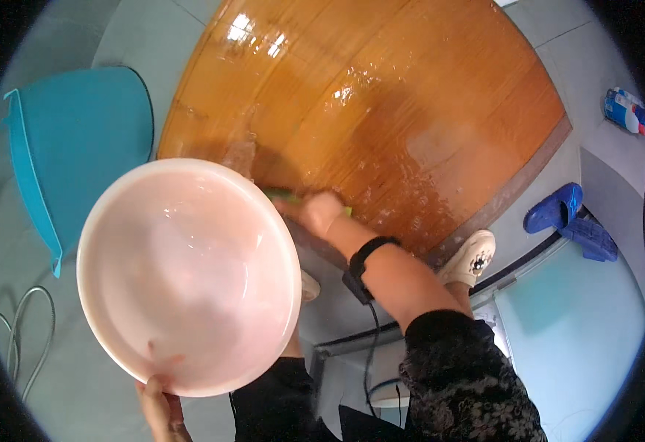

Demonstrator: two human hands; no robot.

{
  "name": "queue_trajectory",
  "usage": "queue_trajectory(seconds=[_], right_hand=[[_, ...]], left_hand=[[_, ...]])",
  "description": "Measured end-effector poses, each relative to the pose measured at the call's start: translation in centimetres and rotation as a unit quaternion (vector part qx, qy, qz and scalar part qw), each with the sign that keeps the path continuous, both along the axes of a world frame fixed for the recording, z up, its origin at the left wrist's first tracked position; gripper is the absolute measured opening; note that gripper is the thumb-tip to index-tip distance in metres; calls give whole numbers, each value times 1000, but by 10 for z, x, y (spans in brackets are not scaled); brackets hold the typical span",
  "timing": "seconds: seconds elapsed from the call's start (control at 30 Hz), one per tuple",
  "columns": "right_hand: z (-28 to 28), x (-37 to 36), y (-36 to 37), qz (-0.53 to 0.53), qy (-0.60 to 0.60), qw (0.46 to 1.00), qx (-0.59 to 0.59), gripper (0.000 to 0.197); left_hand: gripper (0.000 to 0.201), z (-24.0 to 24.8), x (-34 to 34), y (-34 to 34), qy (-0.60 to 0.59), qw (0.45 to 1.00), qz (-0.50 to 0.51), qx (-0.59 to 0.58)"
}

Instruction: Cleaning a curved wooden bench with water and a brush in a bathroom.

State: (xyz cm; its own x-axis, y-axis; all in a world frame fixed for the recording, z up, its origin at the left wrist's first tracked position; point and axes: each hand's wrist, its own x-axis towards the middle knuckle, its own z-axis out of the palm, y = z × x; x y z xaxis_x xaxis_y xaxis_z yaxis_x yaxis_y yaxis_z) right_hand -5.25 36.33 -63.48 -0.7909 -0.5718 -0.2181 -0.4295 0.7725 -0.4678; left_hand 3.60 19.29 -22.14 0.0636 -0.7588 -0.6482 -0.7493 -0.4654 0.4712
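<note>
Wiping the wet, orange-brown wooden panel [470, 110] seems in hand. Near its near edge, the blurred right hand [324, 212] touches a green item [282, 194], grip unclear; the left hand [160, 412], fingers closed, holds the round, pale-pink plastic basin [190, 280] by its rim. Further strokes call for a steady basin.

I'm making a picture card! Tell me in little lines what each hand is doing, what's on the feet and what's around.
Left hand: gripping the rim of a pale pink, round basin
Right hand: blurred, at a green thing over a wet, orange-brown wooden surface
Feet: cream clogs
Far left: teal tub, thin grey hose
Far right: dark blue slippers
</note>
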Motion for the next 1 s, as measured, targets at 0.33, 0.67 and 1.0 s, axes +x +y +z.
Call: queue_trajectory(seconds=[0.33,0.67,1.0], right_hand=[[13,-23,78,94,-415,901,84,90],[17,-13,166,176,-175,966,75,43],[31,-23,235,260,-89,961,7,64]], left_hand=[[34,-24,-9,17,-33,995,-90,40],[21,-50,-31,66,-12,988,-151,18],[8,-52,-73,116,13,967,-254,26]])
